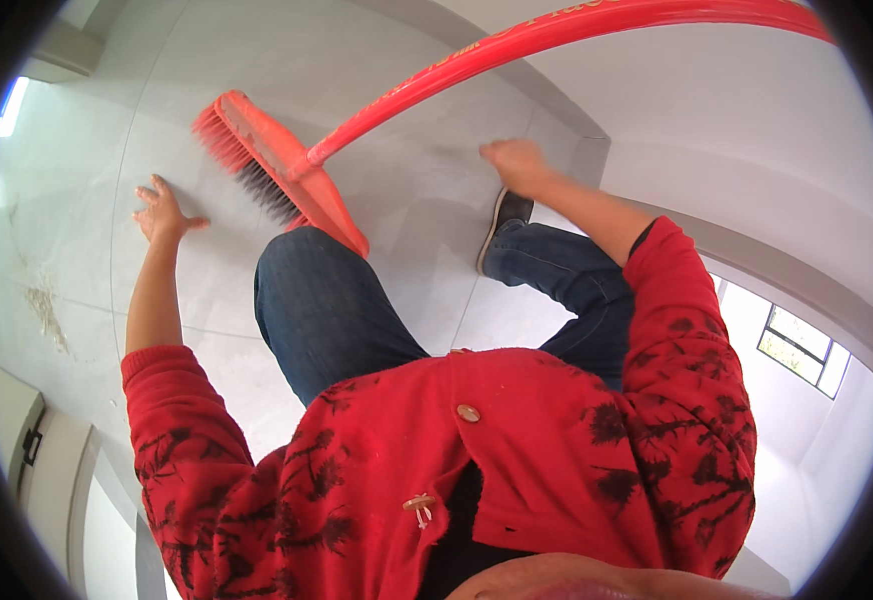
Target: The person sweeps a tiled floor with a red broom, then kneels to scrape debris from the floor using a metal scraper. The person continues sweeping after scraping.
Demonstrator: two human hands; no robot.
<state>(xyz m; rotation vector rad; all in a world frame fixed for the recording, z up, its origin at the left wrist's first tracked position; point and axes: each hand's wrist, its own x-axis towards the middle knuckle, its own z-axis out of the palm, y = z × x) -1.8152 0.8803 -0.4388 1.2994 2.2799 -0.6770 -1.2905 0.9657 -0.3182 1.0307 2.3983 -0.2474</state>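
Observation:
My left hand [157,214] is held out over the grey tiled floor with its fingers spread and nothing in it. A broom with an orange-red head [286,169] and red and dark bristles lies nearest to it, between my two hands. The broom's red handle [436,79] bears writing and runs to the upper right, away from both hands. My right hand [519,163] is blurred, above my dark shoe [511,210]. Its fingers look curled, and I cannot tell whether they hold something small.
A small pile of pale debris [45,309] lies on the floor at the left. A white wall [744,112] with a grey skirting [590,165] rises at the right. A door edge with a black latch [32,445] stands at the lower left, and a window [802,349] at the far right.

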